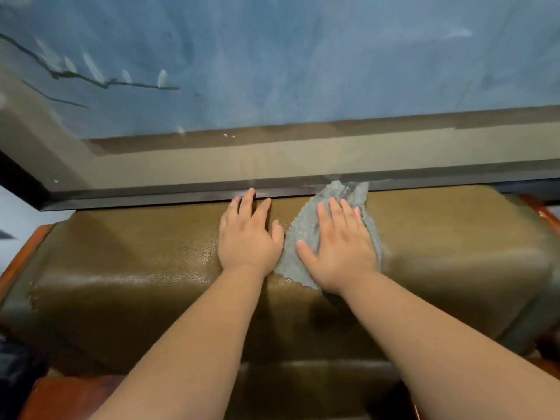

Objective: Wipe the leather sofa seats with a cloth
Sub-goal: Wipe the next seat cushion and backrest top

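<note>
1. Left hand [247,236], centre of frame: flat, palm down on the olive-brown leather sofa cushion [136,268], fingers straight and slightly spread, holding nothing. Fingertips reach the dark frame edge [151,197] at the cushion's far side.
2. Right hand [339,244], just right of centre: flat, fingers extended, pressing down on the grey cloth [298,234]. No curl around the fabric, palm sits on top.
3. Cloth lies crumpled on the cushion top under the right hand. It sticks out past the fingertips toward the dark frame edge, out to the left toward the left hand's thumb, and down past the wrist.
4. The two hands are just beside each other; left thumb near the cloth's left border, contact can't be confirmed.
5. Cushion spans most of the frame width, front face rolling down toward bottom of frame. Reddish-brown wooden sofa frame [27,253] visible at left and right edges.
6. Upper half of frame: large glazed picture [303,56], blue ground, dark branch with pale leaves at upper left, tan mat band along its lower edge.
</note>
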Demonstrator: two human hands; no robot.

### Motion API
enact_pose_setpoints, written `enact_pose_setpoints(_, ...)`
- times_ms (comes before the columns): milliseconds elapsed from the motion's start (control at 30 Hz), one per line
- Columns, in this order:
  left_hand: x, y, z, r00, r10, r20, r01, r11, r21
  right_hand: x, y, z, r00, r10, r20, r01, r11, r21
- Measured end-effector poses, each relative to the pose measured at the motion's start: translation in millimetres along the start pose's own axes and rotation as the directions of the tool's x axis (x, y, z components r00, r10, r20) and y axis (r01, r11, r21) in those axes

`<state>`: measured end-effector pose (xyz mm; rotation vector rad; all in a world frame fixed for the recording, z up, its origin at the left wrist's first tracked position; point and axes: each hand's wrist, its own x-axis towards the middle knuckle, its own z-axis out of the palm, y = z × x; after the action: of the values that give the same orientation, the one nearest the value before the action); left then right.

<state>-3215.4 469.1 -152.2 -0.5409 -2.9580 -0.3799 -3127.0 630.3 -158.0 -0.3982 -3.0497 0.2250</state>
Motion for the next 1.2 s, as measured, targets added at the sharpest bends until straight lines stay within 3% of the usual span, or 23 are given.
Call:
enact_pose_setpoints(100, 3.1, -5.8, 10.5, 0.998, 0.013, -0.061, -0.013, 1.000, 0.004, 11.2, 10.6, -6.5, 0.982, -0.175, 0.069, 0.177, 0.984, -0.018)
enact_pose_setpoints(233, 6.9, -5.3, 16.9, 0.996, 0.002, -0.085, 0.000, 1.000, 0.025, 28.4, -3.6, -10.7, 0.898, -0.419, 0.134, 0.423, 0.906, -0.007)
enact_pose_setpoints(333, 8.0, -8.4, 17.4, 0.995, -0.002, -0.104, 0.002, 1.000, 0.000, 37.8, -4.1, -13.6, 0.861, -0.484, 0.155, 0.481, 0.875, 0.058)
enact_pose_setpoints(433, 9.5, -10.1, 21.0, 0.989, 0.006, -0.148, -0.011, 0.999, -0.036, 38.1, 44.8, -23.3, 0.908, -0.398, 0.135, 0.390, 0.917, 0.082)
enact_pose_setpoints(600, 9.3, -12.4, 22.6, 0.986, 0.026, -0.163, -0.036, 0.997, -0.061, 9.4, 148.6, -47.8, 0.966, -0.214, 0.142, 0.224, 0.973, -0.053)
enact_pose_setpoints(733, 9.7, -10.6, 24.9, 0.986, 0.006, -0.166, -0.014, 0.999, -0.046, -0.5, 131.3, -48.0, 0.994, -0.045, 0.101, 0.056, 0.993, -0.103)
enact_pose_setpoints(900, 10.2, -9.8, 23.0, 0.988, 0.013, -0.155, -0.019, 0.999, -0.032, -4.4, 39.3, -25.5, 0.953, -0.242, 0.180, 0.244, 0.970, 0.007)
enact_pose_setpoints(1000, 9.8, -10.0, 23.0, 0.987, 0.025, -0.158, -0.030, 0.999, -0.033, -12.8, 84.6, -32.5, 0.955, -0.268, 0.129, 0.272, 0.962, -0.012)
enact_pose_setpoints(1100, 10.2, -10.0, 23.7, 0.985, 0.023, -0.173, -0.030, 0.999, -0.039, -28.5, 175.4, -45.9, 0.998, -0.049, 0.044, 0.054, 0.991, -0.123)
enact_pose_setpoints(1200, 10.1, -7.8, 23.0, 0.985, 0.010, -0.170, -0.017, 0.999, -0.043, -28.2, 218.9, -58.8, 0.971, 0.241, -0.003, -0.238, 0.959, -0.152)
